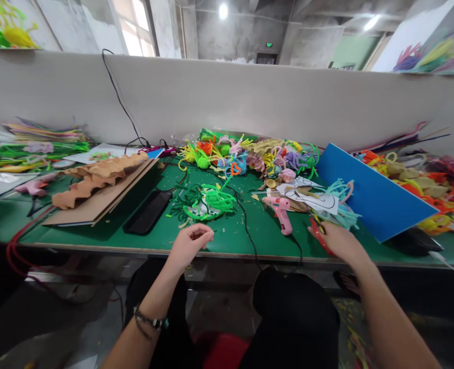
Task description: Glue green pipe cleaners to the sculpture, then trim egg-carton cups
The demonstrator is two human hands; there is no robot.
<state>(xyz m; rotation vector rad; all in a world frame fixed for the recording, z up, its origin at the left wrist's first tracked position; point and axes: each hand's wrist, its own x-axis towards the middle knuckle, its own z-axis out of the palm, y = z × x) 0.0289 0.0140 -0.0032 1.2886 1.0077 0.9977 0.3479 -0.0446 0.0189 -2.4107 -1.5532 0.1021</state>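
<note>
My left hand [190, 246] is at the front edge of the green table, fingers curled in toward the thumb; I see nothing in it. Just beyond it lies a bundle of green pipe cleaners [215, 201], twisted around a whitish base. My right hand [336, 240] is closed on red-handled scissors [320, 237], low over the table. To their left rests a pink glue gun [280, 212], its nozzle pointing left. Behind the scissors are white paper cutouts with drawn black lines [315, 200] and light teal pipe cleaners [344, 205].
A blue board [369, 192] leans at the right. Brown cardboard sheets [96, 200] and a black phone [148, 211] lie left. Colourful pipe-cleaner pieces [246, 159] are heaped along the back, before a white partition [219, 97]. A black cable [246, 220] crosses the table.
</note>
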